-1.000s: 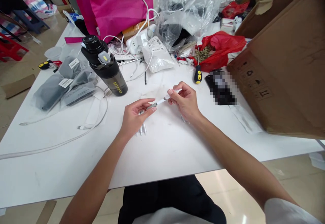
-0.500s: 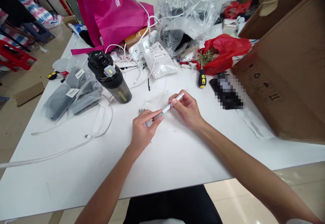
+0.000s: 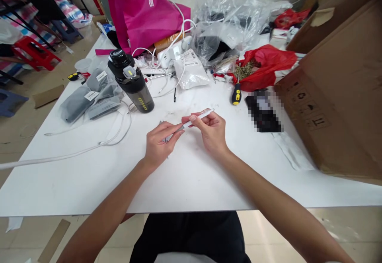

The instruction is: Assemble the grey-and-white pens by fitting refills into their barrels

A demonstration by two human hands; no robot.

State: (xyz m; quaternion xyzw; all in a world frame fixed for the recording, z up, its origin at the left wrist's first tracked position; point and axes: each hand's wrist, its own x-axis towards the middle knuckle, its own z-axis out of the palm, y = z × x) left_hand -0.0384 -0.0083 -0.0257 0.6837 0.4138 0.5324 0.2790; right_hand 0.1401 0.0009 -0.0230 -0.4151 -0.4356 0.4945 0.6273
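Between my two hands is a slim white pen (image 3: 188,124) with a grey section at its left end, tilted up to the right. My left hand (image 3: 161,141) pinches the grey end between thumb and fingers. Thumb and fingertips of my right hand (image 3: 212,131) close around the white barrel, whose narrow end sticks out past them. Beneath my left hand, some small grey pieces (image 3: 167,138) lie on the white table (image 3: 191,183), mostly hidden by the fingers; their kind cannot be made out.
A black bottle (image 3: 131,82) stands left of my hands, beside bagged grey packages (image 3: 77,104) and white cables. Farther back are a pink bag (image 3: 146,20), a white parcel (image 3: 192,70), a screwdriver (image 3: 236,94) and a red bag (image 3: 268,62). A cardboard box (image 3: 343,96) borders the right.
My right hand has come closer to my left, and the exposed pen between them is differently gripped. The whole view has shifted slightly; the pen stays in both hands.
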